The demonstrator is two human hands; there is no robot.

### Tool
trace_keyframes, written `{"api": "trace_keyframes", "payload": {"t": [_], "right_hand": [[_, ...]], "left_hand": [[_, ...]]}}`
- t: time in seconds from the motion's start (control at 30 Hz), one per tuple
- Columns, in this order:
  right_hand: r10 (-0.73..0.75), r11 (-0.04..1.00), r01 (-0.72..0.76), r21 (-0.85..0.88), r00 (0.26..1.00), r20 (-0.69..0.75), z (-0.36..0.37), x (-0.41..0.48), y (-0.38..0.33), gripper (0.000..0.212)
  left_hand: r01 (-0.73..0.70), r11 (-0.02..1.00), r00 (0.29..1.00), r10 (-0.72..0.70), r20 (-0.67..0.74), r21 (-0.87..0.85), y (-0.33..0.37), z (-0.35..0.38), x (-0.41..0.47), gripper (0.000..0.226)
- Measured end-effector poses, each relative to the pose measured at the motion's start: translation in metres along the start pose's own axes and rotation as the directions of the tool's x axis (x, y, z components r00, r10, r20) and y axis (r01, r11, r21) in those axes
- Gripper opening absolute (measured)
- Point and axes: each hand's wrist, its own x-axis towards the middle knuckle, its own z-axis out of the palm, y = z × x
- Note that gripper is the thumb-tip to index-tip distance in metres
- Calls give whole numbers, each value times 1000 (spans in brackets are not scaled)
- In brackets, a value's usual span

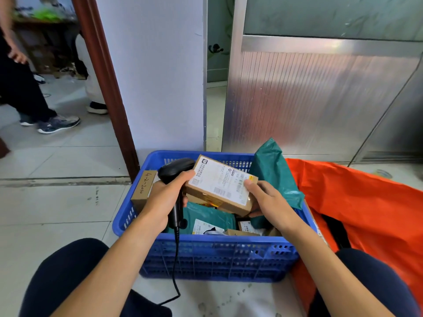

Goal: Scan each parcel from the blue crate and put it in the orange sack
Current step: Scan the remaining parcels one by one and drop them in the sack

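**Scanning step: boxed parcel held over the crate, scanner alongside**

Head view. The left hand [164, 197] is closed round the grip of a black corded barcode scanner [175, 170], and its thumb reaches to the left edge of a flat cardboard parcel [219, 186]. The right hand [267, 200] holds the parcel's right end, thumb on top at a corner of the white shipping label [220, 179], fingers curled beneath. The parcel is raised above the open blue crate [217, 255], label upward and tilted toward the camera.

The crate stands on the tiled floor between the person's knees. In it remain a teal mailer bag [210, 216], several small cartons, a tall green mailer [274, 172] leaning at the far right corner, and a brown box with handwritten numbers [143, 188] standing against the left wall. The orange sack [366, 202] lies just right of the crate, touching it, with its mouth facing the person.

Judged stage: the current parcel is being presented for scanning. The scanner head sits beside the label rather than facing it, so the next move probably calls for aiming the scanner at the barcode, then carrying the parcel right into the sack.
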Motion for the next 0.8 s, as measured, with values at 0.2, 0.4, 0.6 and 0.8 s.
{"api": "trace_keyframes", "payload": {"t": [0.2, 0.4, 0.6, 0.8], "right_hand": [[-7, 998, 17, 54, 983, -181, -11, 11, 4, 67], [21, 986, 17, 165, 974, -225, -13, 9, 1, 45], [-160, 975, 206, 82, 910, -382, -9, 3, -2, 21], [-244, 958, 271, 89, 940, -240, -10, -1, -3, 42]], "left_hand": [[-17, 988, 991, -4, 136, 156, -8, 5, -1, 31], [-7, 974, 979, -40, 201, 228, -16, 7, 0, 34], [114, 993, 975, -118, 187, 30, -27, 25, -8, 25], [212, 976, 956, -196, 218, -52, -33, 30, -7, 25]]}}
